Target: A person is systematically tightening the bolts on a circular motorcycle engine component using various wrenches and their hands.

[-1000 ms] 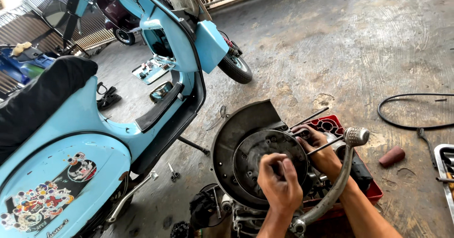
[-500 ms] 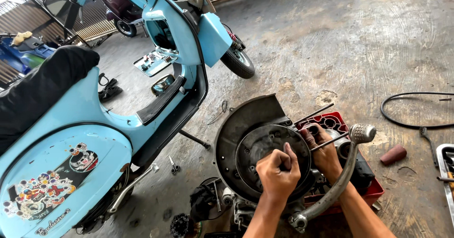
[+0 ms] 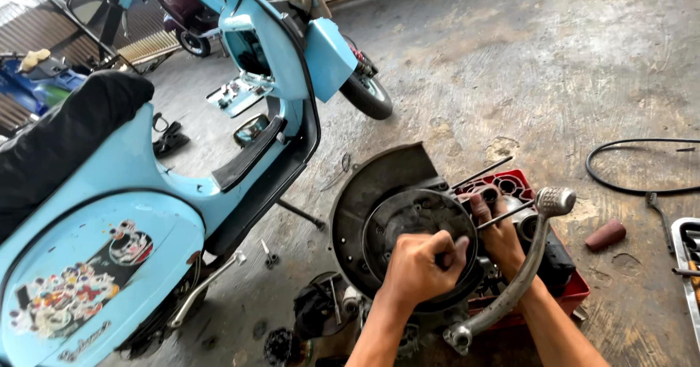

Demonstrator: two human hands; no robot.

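Note:
A greasy scooter engine [image 3: 394, 214] with a round dark flywheel [image 3: 408, 221] rests on a red crate [image 3: 565, 290] on the concrete floor. My left hand [image 3: 423, 268] is fisted over the flywheel's right lower part, fingers closed around something small that I cannot make out. My right hand [image 3: 496, 228] grips the engine's edge just right of the flywheel, among long metal studs [image 3: 481, 174]. A curved silver kick lever [image 3: 521, 272] arcs over my right forearm.
A light blue scooter [image 3: 146, 214] with black seat [image 3: 58, 133] stands at left, close to the engine. A black cable [image 3: 620, 170] and a brown cylinder [image 3: 605, 234] lie at right, beside a metal tray [image 3: 682, 250]. Small parts litter the floor near the scooter.
The view has shifted slightly, so the engine sits higher and more to the right. My left hand stays fisted on the flywheel, moved a little right; my right hand holds in place.

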